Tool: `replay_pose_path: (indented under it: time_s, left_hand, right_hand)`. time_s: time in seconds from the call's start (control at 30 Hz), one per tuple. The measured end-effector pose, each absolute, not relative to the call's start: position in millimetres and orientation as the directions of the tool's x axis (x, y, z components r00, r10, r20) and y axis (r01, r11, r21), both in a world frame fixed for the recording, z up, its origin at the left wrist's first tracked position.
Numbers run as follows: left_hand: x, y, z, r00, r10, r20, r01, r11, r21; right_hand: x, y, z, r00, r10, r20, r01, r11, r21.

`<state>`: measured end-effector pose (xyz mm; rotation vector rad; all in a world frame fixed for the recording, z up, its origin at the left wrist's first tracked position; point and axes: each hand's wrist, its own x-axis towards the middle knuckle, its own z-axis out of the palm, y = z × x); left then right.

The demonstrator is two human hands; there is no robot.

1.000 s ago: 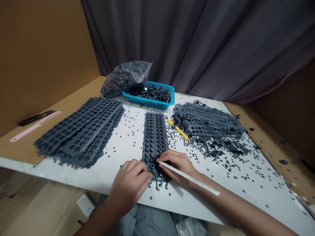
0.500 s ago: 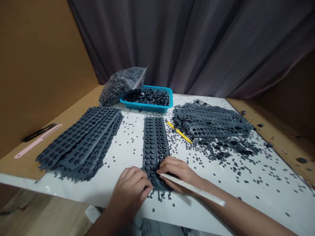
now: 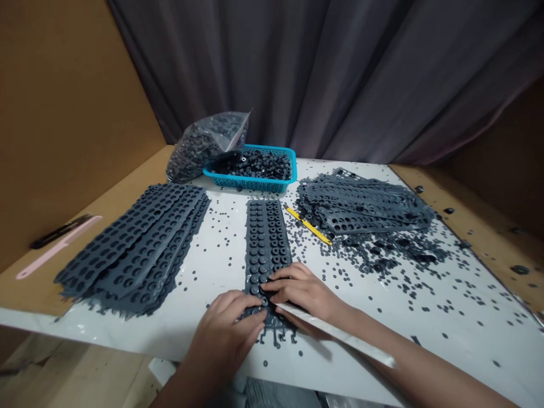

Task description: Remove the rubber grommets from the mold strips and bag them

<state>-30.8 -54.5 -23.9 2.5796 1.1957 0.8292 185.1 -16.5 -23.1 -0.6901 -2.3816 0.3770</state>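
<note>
A dark grey moulded rubber sheet (image 3: 259, 238) with rows of round studs and ring-shaped pieces lies lengthwise in front of me. My left hand (image 3: 229, 326) is at its near left edge, fingers bent onto the studs and thumb close to the index finger, gripping that edge. Closed around a thin white stick (image 3: 340, 334), my right hand (image 3: 304, 292) rests on the sheet's near right side. The stick slants back over the right forearm, and its tip at the studs is covered by fingers. Ragged rubber strands hang from the sheet's near end.
Stacked studded sheets (image 3: 140, 243) lie left; perforated sheets (image 3: 365, 204) lie right among scattered rubber discs. A yellow cutter (image 3: 308, 225) sits between. Behind are a blue basket (image 3: 250, 184) of small parts and a full plastic bag (image 3: 204, 144). A pink-handled tool (image 3: 59, 247) lies far left.
My left fingers have stretched further onto the studs. The fingers of my right hand have shifted slightly left and spread over the sheet, the stick still held. The view has moved slightly.
</note>
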Motion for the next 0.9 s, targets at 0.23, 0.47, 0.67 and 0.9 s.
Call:
replay_pose_path:
  time_s: [0.23,0.47,0.67,0.9]
  left_hand:
    - [-29.8,-52.7,-17.2,0.598,0.601,0.530,0.576,-0.782,0.238]
    - [-30.8,-54.9,-22.6,0.596,0.578,0.558,0.538,-0.803,0.257]
    - [-29.4,-55.8,-23.6,0.554,0.632,0.541,0.544,-0.767,0.339]
    - [-29.9,-58.6,-24.3,0.547,0.722,0.423,0.574,-0.691,0.439]
  right_hand:
    - [186.6,-13.5,-28.4,-0.695,0.501,0.516,0.387,0.865,-0.319]
    - [184.8,-16.4,-23.0,-0.748,0.472,0.466,0.446,0.878,-0.174]
    - [183.3,-16.1,-23.1,-0.733,0.491,0.471,0.472,0.865,-0.168]
    - [187.0,-10.0,-21.7,-0.408,0.803,0.434,0.466,0.592,-0.658]
